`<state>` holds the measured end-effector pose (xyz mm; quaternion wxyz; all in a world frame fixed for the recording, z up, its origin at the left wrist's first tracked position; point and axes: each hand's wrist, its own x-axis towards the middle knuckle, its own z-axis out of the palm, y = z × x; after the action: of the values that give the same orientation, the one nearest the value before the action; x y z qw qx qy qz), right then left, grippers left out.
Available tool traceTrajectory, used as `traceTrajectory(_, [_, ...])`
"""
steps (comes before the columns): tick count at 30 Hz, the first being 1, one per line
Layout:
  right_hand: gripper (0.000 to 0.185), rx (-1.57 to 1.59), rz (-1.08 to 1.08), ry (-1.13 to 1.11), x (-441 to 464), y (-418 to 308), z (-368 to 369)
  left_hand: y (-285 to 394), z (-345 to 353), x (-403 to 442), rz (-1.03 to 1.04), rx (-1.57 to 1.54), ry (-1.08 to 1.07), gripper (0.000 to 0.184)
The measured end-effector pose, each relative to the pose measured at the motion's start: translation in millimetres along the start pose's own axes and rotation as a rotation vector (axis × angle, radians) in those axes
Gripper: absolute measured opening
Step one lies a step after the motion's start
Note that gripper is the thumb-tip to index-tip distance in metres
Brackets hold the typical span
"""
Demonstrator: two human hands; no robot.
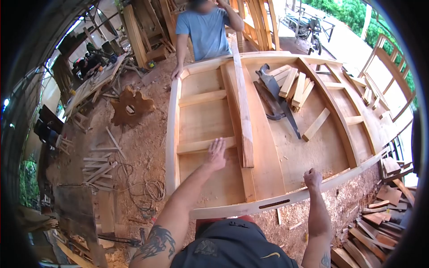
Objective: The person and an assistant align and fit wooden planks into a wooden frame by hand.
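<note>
My left hand (217,154) lies with its fingers stretched out over a wooden crosspiece (196,146) of a large framed wooden panel (228,211). Closed into a fist, my right hand (313,178) is at the near edge of the panel, on the right; whether anything is inside it is hidden. Between the hands, a long timber (242,102) runs away from me along the panel. Farther off, a handsaw (280,99) and a second, darker saw (267,100) lie beside a pile of short wood blocks (296,87). A single block (316,124) lies apart from them.
Across the panel stands a person in a blue shirt (208,35), one hand on its corner. Offcuts (375,223) are heaped at lower right. On the left floor are a round wood slab (130,107), sticks (96,167) and a coiled cord (152,190).
</note>
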<state>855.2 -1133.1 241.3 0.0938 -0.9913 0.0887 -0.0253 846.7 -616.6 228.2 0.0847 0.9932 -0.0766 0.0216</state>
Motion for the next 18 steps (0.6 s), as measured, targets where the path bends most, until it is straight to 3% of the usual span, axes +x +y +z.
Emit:
traceTrajectory(3, [0.03, -0.003, 0.015, -0.022, -1, -6, -6, -50, -17, -31, -0.165, 0.045, -0.019, 0.081])
traceTrajectory(7, [0.03, -0.004, 0.018, -0.015, -4, -9, -6, -107, -63, -69, -0.39, 0.326, -0.195, 0.077])
traceTrajectory(10, [0.03, 0.001, 0.016, -0.014, -6, -11, -12, -131, -84, -89, -0.201, 0.283, -0.235, 0.073])
traceTrajectory(13, [0.03, 0.002, 0.002, -0.011, -5, -10, -13, -138, -88, -106, -0.263, 0.251, 0.118, 0.075])
traceTrajectory(16, [0.03, -0.012, -0.016, -0.003, -5, -8, -8, -145, -66, -125, -0.811, -0.001, 0.281, 0.079])
traceTrajectory(18, [0.03, -0.029, -0.029, 0.011, -4, -8, -6, -144, -52, -139, -1.017, -0.089, 0.178, 0.078])
